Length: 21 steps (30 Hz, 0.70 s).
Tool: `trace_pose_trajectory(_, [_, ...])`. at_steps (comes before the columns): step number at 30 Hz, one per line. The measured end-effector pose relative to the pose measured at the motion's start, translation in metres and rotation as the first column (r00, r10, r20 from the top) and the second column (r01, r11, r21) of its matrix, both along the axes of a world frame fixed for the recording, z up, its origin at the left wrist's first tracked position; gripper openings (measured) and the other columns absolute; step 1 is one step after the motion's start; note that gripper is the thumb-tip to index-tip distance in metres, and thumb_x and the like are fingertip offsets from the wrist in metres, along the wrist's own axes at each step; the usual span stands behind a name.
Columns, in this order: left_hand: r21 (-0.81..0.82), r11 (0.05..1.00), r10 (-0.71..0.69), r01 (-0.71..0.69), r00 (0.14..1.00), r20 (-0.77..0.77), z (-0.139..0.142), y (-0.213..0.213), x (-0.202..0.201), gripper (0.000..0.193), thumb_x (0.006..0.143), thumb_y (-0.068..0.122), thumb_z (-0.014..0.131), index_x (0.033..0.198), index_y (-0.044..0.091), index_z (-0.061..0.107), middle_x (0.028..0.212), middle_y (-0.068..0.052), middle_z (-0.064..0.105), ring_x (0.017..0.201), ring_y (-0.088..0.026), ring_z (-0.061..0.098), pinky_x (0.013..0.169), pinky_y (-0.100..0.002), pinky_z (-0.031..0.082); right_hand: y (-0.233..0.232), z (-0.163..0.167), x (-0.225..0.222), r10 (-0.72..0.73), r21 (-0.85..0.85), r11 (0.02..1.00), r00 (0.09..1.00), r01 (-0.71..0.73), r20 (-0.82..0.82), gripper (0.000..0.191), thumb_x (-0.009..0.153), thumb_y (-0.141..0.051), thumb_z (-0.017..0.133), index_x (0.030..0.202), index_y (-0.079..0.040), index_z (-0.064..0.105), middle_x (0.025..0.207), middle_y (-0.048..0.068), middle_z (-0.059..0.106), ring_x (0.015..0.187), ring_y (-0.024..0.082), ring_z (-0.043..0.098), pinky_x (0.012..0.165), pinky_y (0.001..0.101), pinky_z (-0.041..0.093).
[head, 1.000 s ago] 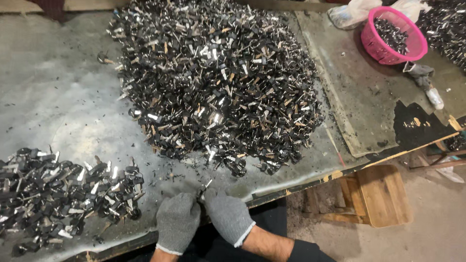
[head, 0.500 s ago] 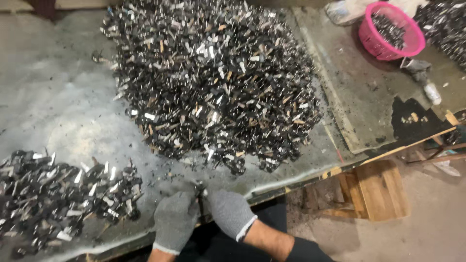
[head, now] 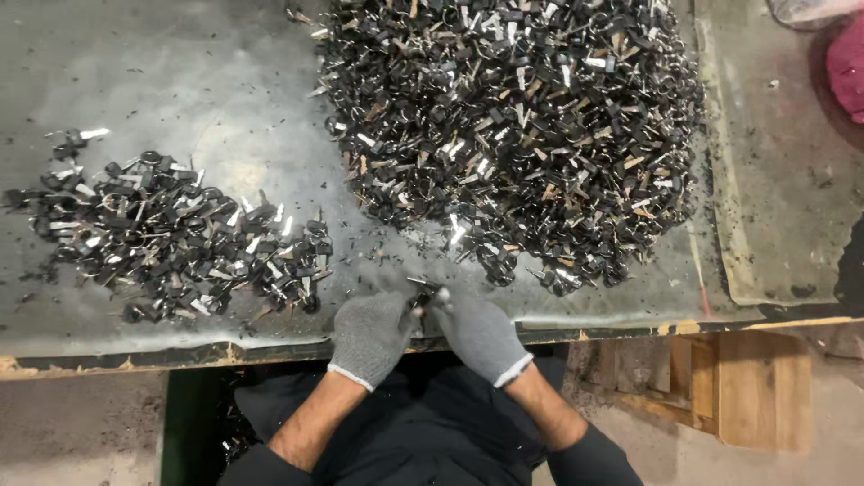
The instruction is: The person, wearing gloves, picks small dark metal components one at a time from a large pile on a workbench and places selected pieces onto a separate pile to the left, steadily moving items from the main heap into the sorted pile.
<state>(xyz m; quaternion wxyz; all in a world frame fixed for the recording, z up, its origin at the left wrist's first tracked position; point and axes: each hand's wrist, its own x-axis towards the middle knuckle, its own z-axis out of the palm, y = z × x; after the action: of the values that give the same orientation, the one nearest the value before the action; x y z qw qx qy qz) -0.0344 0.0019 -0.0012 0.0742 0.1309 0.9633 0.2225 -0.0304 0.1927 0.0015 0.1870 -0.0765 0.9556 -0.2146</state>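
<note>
Left hand [head: 371, 335]: ours, in a grey knit glove, fingers drawn together on a small dark metal piece [head: 421, 290] at the near edge of the table. Right hand [head: 480, 333]: same glove, fingers pinched on the same piece from the other side, so both hands meet over it, touching. The piece itself is largely hidden by our fingertips; we cannot tell its exact shape.

Table [head: 180, 63]: grey, worn metal top, scattered with dark flecks.

Small heap [head: 171, 238]: dark and silvery parts, to our left, near the left hand but apart from it.

Large heap [head: 513, 135]: the same kind of parts, spread wide beyond our hands and to the right, its near fringe just beyond the fingertips.

Pink basket [head: 848, 67]: at the far right edge, only partly in view.

Wooden block [head: 765, 387]: below the table edge, right.
</note>
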Motion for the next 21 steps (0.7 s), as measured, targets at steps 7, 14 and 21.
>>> trace_pose_trajectory(7, [0.29, 0.948, -0.027, 0.128, 0.944, -0.33, 0.006, -0.014, -0.028, 0.031, 0.083, 0.019, 0.069, 0.111, 0.007, 0.071, 0.088, -0.013, 0.074, 0.075, -0.031, 0.07, 0.072, -0.047, 0.053, -0.016, 0.016, 0.023, 0.059, -0.003, 0.998, 0.99, -0.059, 0.127, 0.026, 0.1, -0.026, 0.059, 0.114, -0.005, 0.06, 0.085, 0.016, 0.074, 0.071, 0.035, 0.075, 0.06, 0.0455, 0.06])
trace_pose_trajectory(14, [0.412, 0.91, -0.055, 0.05, 0.998, 0.002, 0.0, 0.001, -0.043, 0.026, 0.081, 0.02, 0.077, 0.105, 0.012, 0.074, 0.092, -0.011, 0.076, 0.086, -0.031, 0.073, 0.077, -0.044, 0.057, -0.012, -0.002, 0.012, 0.139, 0.297, 0.946, 0.99, -0.129, -0.012, 0.019, 0.102, -0.013, 0.056, 0.112, 0.002, 0.06, 0.1, 0.022, 0.07, 0.079, 0.032, 0.076, 0.064, 0.0448, 0.063])
trace_pose_trajectory(21, [0.267, 0.964, 0.025, 0.0, 0.996, -0.09, -0.009, -0.003, -0.021, 0.023, 0.08, 0.016, 0.074, 0.102, 0.01, 0.072, 0.09, -0.013, 0.073, 0.084, -0.036, 0.07, 0.074, -0.048, 0.055, -0.012, 0.003, -0.003, -0.109, -0.101, 0.988, 0.991, 0.116, 0.077, 0.044, 0.093, -0.025, 0.063, 0.13, -0.003, 0.053, 0.095, 0.023, 0.073, 0.083, 0.038, 0.075, 0.075, 0.0474, 0.061])
